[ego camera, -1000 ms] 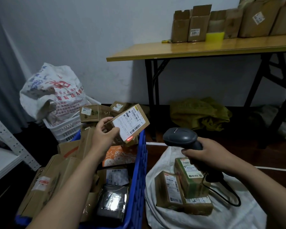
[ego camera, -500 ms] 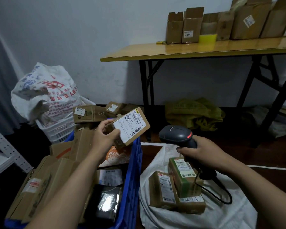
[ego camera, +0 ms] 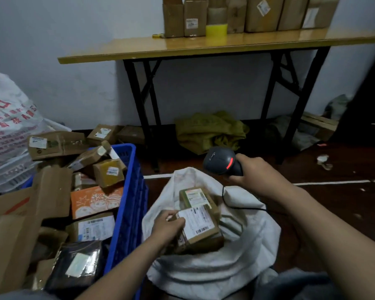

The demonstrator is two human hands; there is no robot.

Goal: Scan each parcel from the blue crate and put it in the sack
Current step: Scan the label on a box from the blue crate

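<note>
State of left grip (ego camera: 168,226): fingers and thumb curled round the near-left edge of a brown parcel (ego camera: 200,224), label side up. Location of parcel: inside the mouth of the white sack (ego camera: 214,276), lying on or just above other parcels there; contact underneath not visible. Just behind it, a green-taped box (ego camera: 195,197), also in the sack.

State of right grip (ego camera: 253,172): closed round the handle of the dark scanner (ego camera: 219,161). Held above the far rim of the sack, head pointing left, red light lit on the side of the head. Black cable (ego camera: 243,206) trailing from below the grip across the sack's right edge.

Location of blue crate (ego camera: 128,191): on the floor at the sack's left side, touching or just beside; cannot tell which. Loaded with cardboard parcels, among them an orange printed carton (ego camera: 95,201) in the middle and a black packet (ego camera: 78,265) at the near end.

Background: wooden desk (ego camera: 204,45) on black legs against the wall, carrying a row of open boxes (ego camera: 192,20) and a yellow tape roll (ego camera: 216,30). Under it, a crumpled olive bag (ego camera: 208,133) on the floor. Far left, a white printed bag (ego camera: 7,118) over a white basket (ego camera: 11,172).
</note>
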